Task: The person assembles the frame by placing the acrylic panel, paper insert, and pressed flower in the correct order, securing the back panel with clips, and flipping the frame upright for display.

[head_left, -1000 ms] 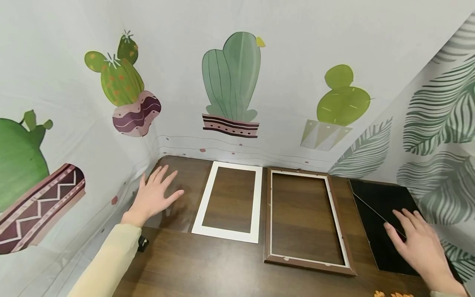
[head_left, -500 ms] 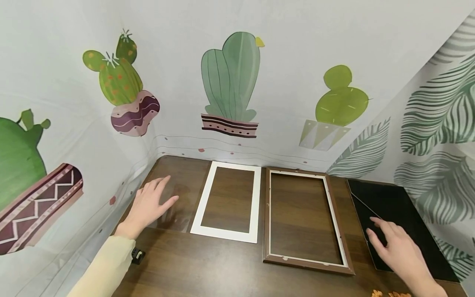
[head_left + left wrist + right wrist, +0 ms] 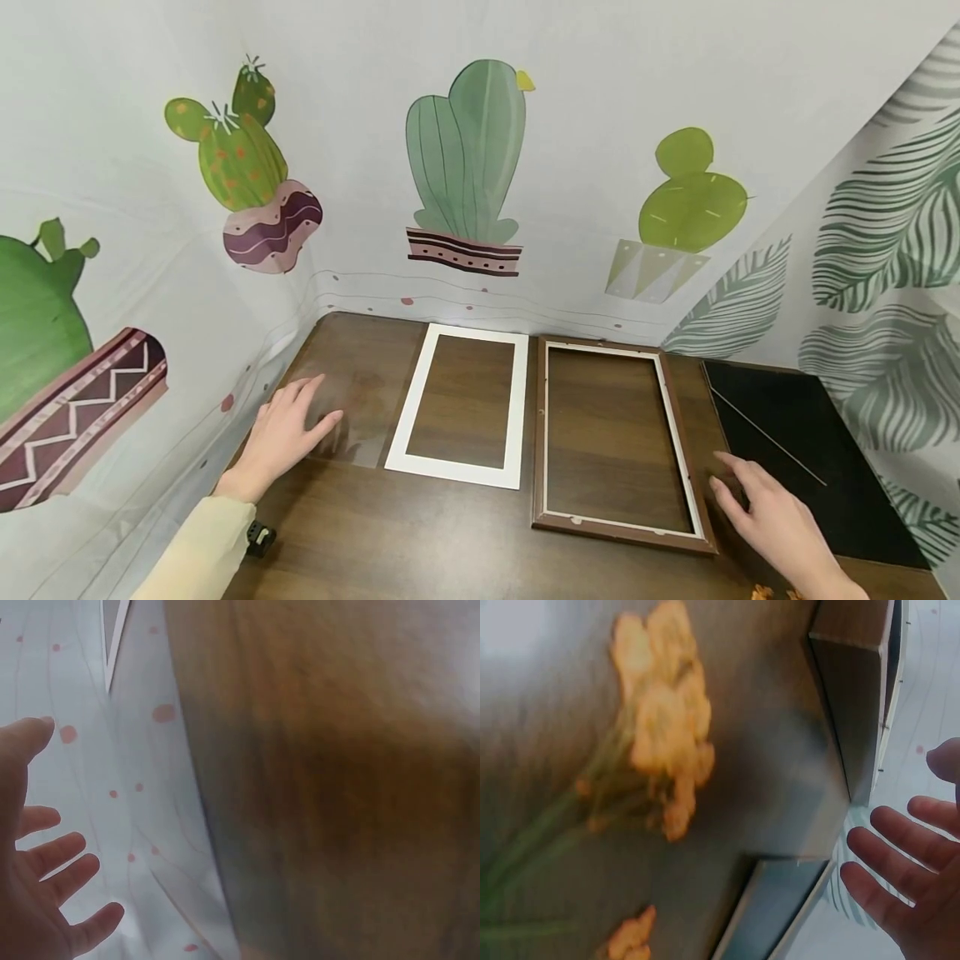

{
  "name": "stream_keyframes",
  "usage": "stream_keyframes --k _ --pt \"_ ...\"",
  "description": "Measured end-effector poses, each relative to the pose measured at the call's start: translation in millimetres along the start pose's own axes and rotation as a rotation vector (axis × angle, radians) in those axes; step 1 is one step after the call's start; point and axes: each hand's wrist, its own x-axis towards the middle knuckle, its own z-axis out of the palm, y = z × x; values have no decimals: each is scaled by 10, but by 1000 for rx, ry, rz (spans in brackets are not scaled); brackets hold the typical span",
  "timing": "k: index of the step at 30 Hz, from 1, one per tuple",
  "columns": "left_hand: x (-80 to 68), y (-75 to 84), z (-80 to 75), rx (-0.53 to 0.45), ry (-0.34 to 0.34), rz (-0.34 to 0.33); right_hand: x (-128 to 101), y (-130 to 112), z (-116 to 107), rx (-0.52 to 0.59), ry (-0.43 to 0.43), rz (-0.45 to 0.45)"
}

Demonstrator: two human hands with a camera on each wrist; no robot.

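- The left hand (image 3: 281, 429), fingers spread, hangs by the left edge of the tabletop (image 3: 420, 542), near the clear sheet (image 3: 367, 375) in the far left corner
- The right hand (image 3: 776, 517), fingers apart, hovers beside the brown frame (image 3: 630, 535), over the black panel (image 3: 840, 467) at the right edge (orange flowers (image 3: 664, 727) lie close by)

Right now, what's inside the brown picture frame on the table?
Inside the brown frame, wooden tabletop shows through the opening; whatever lies under the frame itself is covered.
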Motion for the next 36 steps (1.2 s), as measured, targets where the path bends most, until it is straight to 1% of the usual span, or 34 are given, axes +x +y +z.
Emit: stream_keyframes --k 3,6,11,15,19,21,25,30,33,36 --pt "-36 -74 -3 -14 -4 -21 -5 -45 40 13 -34 36" --pt "-68 -158 -9 -16 -12 -57 -4 -89 73 24 -56 56" --pt "-113 -293 -14 0 -46 -139 0 -130 114 40 -77 62" --pt "-154 -374 -4 8 -69 -196 5 -130 142 29 -93 58" --pt "-202 -437 13 13 -83 -234 23 -130 157 23 -130 74" --pt "-224 -463 19 15 -77 -244 29 -132 163 20 -148 83" --pt "-265 -502 27 8 -52 -258 35 -139 169 16 -155 82" --pt "-287 -524 27 9 -52 -287 40 -134 165 19 -137 74" --pt "-306 -504 19 36 -28 -304 40 -126 167 26 -141 75" --pt "-321 -454 -1 46 -16 -351 33 -121 177 26 -128 63"
